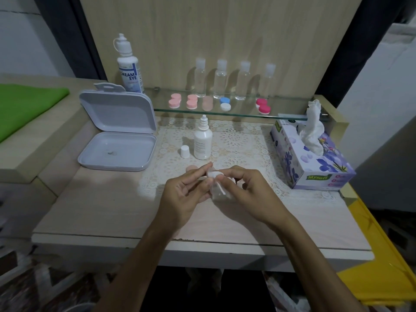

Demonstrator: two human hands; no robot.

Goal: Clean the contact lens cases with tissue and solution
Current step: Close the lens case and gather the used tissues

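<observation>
Over the lace mat, my left hand pinches a small lens case part, mostly hidden between the fingers. My right hand pinches a white tissue and pushes it against that part. A pale pink cap lies on the mat just beyond my left fingers. The small white solution bottle stands uncapped behind my hands, its cap beside it. Several lens cases sit on the glass shelf: pink pairs, a pale one, a blue-and-white one, a magenta one.
An open grey plastic box lies at left. A large solution bottle stands behind it. Several clear small bottles line the shelf's back. A purple tissue box sits at right. A green cloth lies far left.
</observation>
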